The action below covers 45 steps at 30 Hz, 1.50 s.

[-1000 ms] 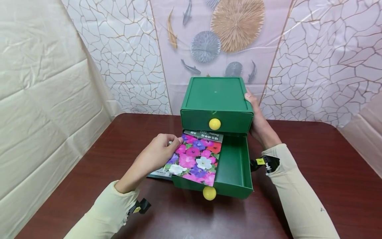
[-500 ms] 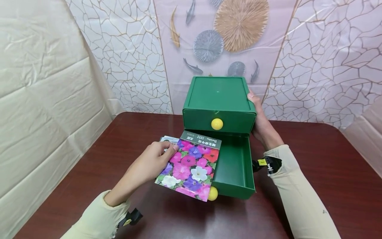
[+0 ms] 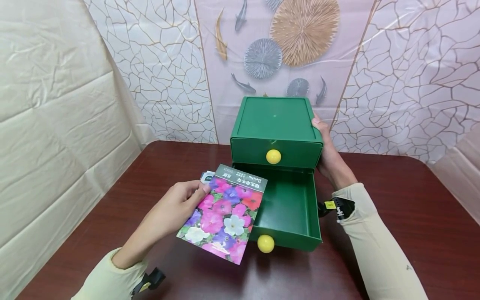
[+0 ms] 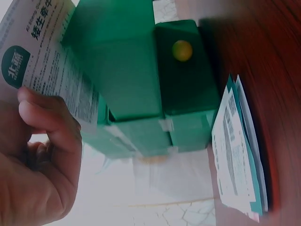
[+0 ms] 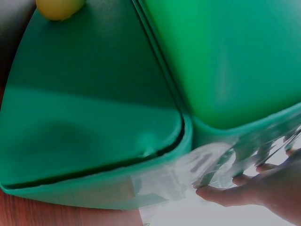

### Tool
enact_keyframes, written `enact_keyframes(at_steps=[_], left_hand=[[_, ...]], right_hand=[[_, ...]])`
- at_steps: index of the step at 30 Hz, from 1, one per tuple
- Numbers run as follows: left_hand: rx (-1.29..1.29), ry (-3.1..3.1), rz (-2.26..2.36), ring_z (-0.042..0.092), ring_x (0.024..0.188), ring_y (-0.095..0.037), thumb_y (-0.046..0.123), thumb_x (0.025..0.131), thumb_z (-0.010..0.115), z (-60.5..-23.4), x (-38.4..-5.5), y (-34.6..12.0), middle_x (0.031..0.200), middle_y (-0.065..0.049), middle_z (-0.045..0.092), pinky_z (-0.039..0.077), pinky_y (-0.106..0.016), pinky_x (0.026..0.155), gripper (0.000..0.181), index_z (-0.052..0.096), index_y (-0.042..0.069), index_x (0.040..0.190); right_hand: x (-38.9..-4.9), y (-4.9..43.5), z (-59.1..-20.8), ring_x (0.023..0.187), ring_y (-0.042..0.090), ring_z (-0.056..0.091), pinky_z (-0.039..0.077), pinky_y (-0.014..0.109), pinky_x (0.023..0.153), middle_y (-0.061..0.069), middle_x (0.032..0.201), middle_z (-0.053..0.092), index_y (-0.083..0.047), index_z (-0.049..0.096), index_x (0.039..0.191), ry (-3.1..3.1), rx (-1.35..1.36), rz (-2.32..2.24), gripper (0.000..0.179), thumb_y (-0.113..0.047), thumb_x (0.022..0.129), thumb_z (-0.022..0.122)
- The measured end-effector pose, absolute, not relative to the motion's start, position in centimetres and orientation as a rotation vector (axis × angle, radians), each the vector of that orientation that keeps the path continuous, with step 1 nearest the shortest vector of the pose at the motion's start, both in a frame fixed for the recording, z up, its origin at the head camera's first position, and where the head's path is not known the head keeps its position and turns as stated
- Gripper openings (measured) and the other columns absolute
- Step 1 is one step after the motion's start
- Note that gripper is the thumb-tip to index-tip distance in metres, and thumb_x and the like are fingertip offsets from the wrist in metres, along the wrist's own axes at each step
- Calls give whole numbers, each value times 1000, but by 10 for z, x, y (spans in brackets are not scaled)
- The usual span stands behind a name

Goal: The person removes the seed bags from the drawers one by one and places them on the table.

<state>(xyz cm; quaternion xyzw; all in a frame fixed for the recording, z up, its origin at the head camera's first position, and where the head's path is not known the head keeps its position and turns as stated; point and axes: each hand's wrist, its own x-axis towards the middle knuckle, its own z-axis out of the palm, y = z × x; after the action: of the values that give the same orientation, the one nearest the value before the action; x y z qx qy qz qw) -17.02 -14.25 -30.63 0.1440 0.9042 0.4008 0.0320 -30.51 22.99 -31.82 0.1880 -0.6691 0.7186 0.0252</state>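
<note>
My left hand (image 3: 170, 210) pinches the left edge of a seed packet (image 3: 225, 216) with a print of pink, purple, red and white flowers. The packet tilts in front of the left part of a pulled-out lower drawer (image 3: 288, 204). Its pale printed back (image 4: 47, 52) faces the left wrist camera. Above the drawer is the green drawer cabinet (image 3: 275, 118), whose shut upper drawer carries a yellow knob (image 3: 273, 156). My right hand (image 3: 331, 156) lies against the cabinet's right side, with fingers spread along the taped wall in the right wrist view.
A stack of other packets (image 4: 235, 155) lies on the dark red-brown table (image 3: 180, 158) left of the cabinet, mostly hidden behind the held packet in the head view. A second yellow knob (image 3: 266, 243) juts from the lower drawer's front. Patterned cloth (image 3: 165, 71) hangs behind the table.
My left hand has drawn the seed packet from over the open drawer leftward and toward me, uncovering more of the drawer. The right hand keeps its place on the cabinet's side.
</note>
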Motion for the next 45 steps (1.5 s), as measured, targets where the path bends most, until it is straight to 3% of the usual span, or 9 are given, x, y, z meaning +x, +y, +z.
enact_keyframes(at_steps=[6, 23, 31, 45], left_hand=[[461, 2788, 1285, 62, 62, -17, 30, 109, 60, -307, -170, -160, 63, 0, 57, 50, -28, 62, 27, 68, 12, 91], [395, 2820, 1303, 65, 62, -17, 28, 109, 59, -315, -182, -200, 65, -1, 62, 50, -27, 62, 27, 68, 8, 94], [381, 2797, 1367, 65, 62, -16, 28, 111, 57, -321, -201, -217, 70, -3, 65, 51, -26, 59, 31, 66, 4, 95], [318, 2733, 1367, 59, 60, -13, 33, 112, 54, -338, -238, -222, 64, 1, 56, 46, -26, 56, 36, 64, 3, 95]], right_hand=[[-304, 230, -319, 158, 20, 7, 7, 51, 126, -3, 177, 3, -40, 4, 169, -2085, 569, 2211, 73, -62, 106, 32], [-301, 229, -323, 155, 20, 12, 8, 50, 125, 0, 176, 7, -41, 7, 169, -2100, 531, 2201, 72, -64, 105, 32], [-304, 230, -318, 156, 20, 10, 9, 50, 124, -2, 177, 3, -43, 5, 169, -2094, 546, 2206, 73, -66, 105, 32], [-306, 229, -318, 156, 17, 9, 7, 45, 126, -3, 177, 5, -40, 7, 169, -2069, 552, 2211, 72, -63, 105, 33]])
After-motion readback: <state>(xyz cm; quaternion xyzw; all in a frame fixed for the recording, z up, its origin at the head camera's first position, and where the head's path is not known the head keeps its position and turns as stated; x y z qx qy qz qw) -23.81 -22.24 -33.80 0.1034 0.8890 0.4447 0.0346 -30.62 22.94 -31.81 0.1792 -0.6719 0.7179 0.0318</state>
